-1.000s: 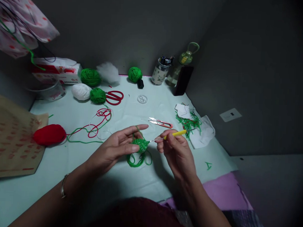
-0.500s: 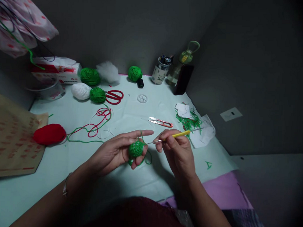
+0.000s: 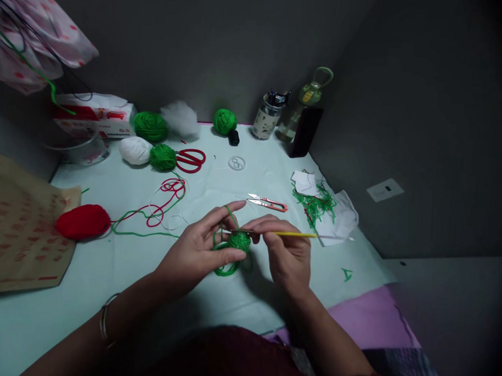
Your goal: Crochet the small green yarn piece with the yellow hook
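Between the thumb and fingers of my left hand (image 3: 195,249) is a small round green crochet piece (image 3: 240,241). A strand of green yarn runs up over the raised left index finger, and more green loops hang below the piece. My right hand (image 3: 287,252) pinches a crochet hook (image 3: 294,234) with a yellow handle, held nearly level. The metal tip of the hook lies along the top of the piece; whether it passes through a stitch I cannot tell. Just beyond the hands lie thread snips (image 3: 267,202) with orange handles.
Red yarn (image 3: 83,222) and a paper bag (image 3: 27,229) sit left. Behind are red-handled scissors (image 3: 191,160), green yarn balls (image 3: 225,122), white yarn (image 3: 135,150), a pen cup (image 3: 266,120) and a bottle (image 3: 292,118). Green yarn scraps (image 3: 316,204) lie right.
My left hand has turned, bringing its thumb over the front of the green piece, which moved slightly right and up. The hook has swung level, its tip now at the top of the piece.
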Demonstrator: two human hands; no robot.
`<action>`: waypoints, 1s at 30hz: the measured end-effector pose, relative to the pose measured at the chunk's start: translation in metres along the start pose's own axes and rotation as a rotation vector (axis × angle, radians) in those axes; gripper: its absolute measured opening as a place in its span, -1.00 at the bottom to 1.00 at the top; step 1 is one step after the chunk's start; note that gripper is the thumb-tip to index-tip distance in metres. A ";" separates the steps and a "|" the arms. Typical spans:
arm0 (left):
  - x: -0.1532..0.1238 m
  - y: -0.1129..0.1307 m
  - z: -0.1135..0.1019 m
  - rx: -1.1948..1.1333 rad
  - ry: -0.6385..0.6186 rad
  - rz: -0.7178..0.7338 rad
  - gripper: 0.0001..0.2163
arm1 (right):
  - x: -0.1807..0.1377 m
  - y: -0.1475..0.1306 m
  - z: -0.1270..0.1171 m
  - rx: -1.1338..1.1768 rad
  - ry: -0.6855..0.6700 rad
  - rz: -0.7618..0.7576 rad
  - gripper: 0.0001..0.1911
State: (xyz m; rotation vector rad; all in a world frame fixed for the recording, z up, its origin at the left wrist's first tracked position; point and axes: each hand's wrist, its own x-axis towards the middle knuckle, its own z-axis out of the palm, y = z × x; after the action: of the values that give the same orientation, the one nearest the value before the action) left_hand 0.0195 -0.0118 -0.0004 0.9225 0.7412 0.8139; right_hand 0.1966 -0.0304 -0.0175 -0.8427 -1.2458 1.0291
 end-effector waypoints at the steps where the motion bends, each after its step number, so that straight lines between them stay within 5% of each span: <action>1: -0.001 0.001 0.001 0.035 0.024 0.020 -0.29 | 0.001 0.001 0.000 0.066 0.009 0.037 -0.85; 6: -0.002 0.004 0.004 0.207 0.092 0.076 -0.27 | 0.004 0.004 -0.001 0.271 -0.012 0.171 -0.86; 11: -0.001 0.005 0.002 0.281 0.108 0.086 -0.32 | 0.006 0.004 -0.003 0.216 -0.016 0.179 -0.84; 22: -0.002 0.003 -0.001 0.477 0.174 0.265 -0.46 | 0.006 -0.003 -0.009 -0.019 -0.084 0.038 -0.83; 30: -0.002 0.005 0.002 0.443 0.200 0.204 -0.47 | 0.003 -0.002 -0.002 -0.043 -0.060 -0.050 -0.83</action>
State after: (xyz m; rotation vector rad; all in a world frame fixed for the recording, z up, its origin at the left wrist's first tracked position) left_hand 0.0190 -0.0121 0.0047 1.3429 1.0385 0.9493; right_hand 0.1986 -0.0285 -0.0146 -0.8142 -1.3374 0.9966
